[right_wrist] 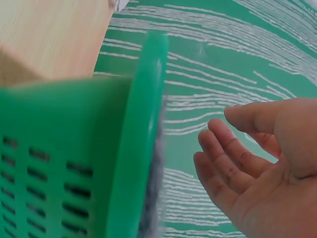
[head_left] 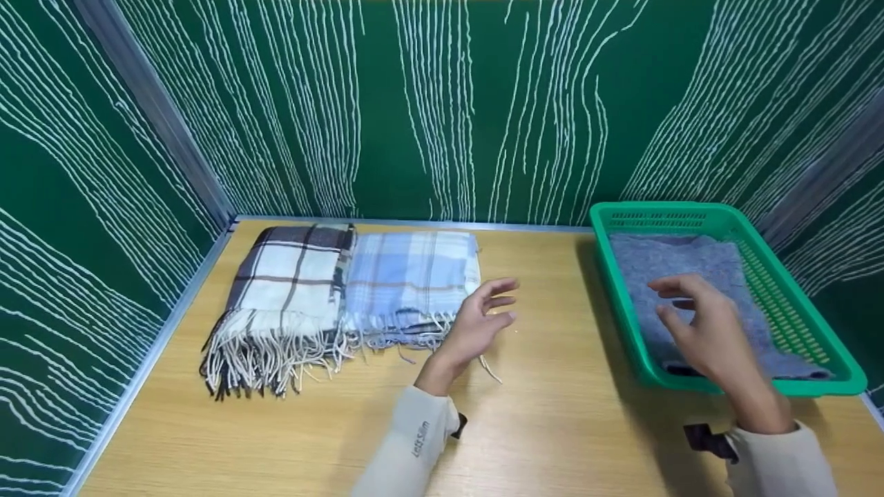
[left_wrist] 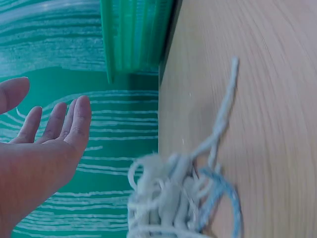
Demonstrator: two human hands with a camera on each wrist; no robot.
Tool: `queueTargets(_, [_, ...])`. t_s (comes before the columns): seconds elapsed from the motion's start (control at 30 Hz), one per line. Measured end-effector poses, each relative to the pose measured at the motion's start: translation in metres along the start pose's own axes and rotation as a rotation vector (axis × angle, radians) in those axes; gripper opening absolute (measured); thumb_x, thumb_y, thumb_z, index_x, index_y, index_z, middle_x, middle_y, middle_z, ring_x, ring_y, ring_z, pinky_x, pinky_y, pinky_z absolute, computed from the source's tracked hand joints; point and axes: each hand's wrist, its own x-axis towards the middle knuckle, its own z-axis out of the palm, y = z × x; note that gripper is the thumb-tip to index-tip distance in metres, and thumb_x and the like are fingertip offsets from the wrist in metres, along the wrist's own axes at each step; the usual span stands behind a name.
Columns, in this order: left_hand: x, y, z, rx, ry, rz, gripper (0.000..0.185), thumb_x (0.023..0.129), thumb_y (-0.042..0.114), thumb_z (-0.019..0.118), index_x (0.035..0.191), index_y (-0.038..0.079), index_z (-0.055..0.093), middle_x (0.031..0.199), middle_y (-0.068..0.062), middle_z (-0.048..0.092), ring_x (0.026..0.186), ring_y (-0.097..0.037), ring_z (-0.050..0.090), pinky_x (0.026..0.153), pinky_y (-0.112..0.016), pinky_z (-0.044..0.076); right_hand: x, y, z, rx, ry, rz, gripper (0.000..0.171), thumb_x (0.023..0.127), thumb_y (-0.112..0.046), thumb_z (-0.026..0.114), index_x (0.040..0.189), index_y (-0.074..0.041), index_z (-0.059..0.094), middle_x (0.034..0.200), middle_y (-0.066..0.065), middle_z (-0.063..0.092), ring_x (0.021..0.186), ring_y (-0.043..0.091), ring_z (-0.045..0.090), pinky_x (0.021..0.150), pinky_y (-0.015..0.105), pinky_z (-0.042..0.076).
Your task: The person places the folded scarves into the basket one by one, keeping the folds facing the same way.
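My left hand hovers by the right edge of a folded light-blue plaid scarf, fingers loosely bent around nothing. White and blue fringe of that scarf shows close up in the left wrist view. My right hand is above a green plastic basket, its fingers relaxed and apart from the cloth. Inside the basket lies a folded grey-purple cloth. The right wrist view shows the basket's rim beside the right hand, with nothing in the fingers.
A folded white and dark-brown plaid scarf with long fringe lies left of the blue one, touching it. The wooden table is bounded by green walls with white wavy lines.
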Motion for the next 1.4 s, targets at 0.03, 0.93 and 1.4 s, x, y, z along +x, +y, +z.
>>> queueTargets(0.03, [-0.001, 0.000, -0.003, -0.001, 0.010, 0.003, 0.051, 0.100, -0.006, 0.057, 0.151, -0.002, 0.049, 0.156, -0.020, 0.048, 0.139, -0.032, 0.052, 0.109, -0.039, 0.050, 0.000, -0.002, 0.002, 0.002, -0.001, -0.002, 0.030, 0.093, 0.015, 0.068, 0.121, 0.004, 0.071, 0.117, 0.024, 0.070, 0.107, -0.011, 0.052, 0.091, 0.002, 0.036])
queueTargets(0.93, [-0.028, 0.007, -0.092, 0.042, 0.247, 0.039, 0.051, 0.101, -0.008, 0.053, 0.151, -0.010, 0.042, 0.157, -0.028, 0.046, 0.142, -0.046, 0.046, 0.117, -0.046, 0.044, -0.001, -0.054, 0.056, 0.022, -0.124, -0.023, 0.033, 0.090, 0.017, 0.070, 0.118, 0.000, 0.070, 0.114, 0.013, 0.070, 0.106, 0.030, 0.067, 0.089, 0.042, 0.054])
queueTargets(1.4, [-0.039, 0.010, -0.122, 0.108, 0.478, 0.020, 0.048, 0.094, -0.013, 0.055, 0.142, -0.012, 0.051, 0.149, -0.032, 0.052, 0.142, -0.045, 0.047, 0.119, -0.049, 0.040, -0.002, -0.060, 0.096, 0.053, -0.219, 0.034, 0.034, 0.090, 0.012, 0.074, 0.121, 0.000, 0.068, 0.119, 0.018, 0.070, 0.106, 0.037, 0.069, 0.090, 0.058, 0.058])
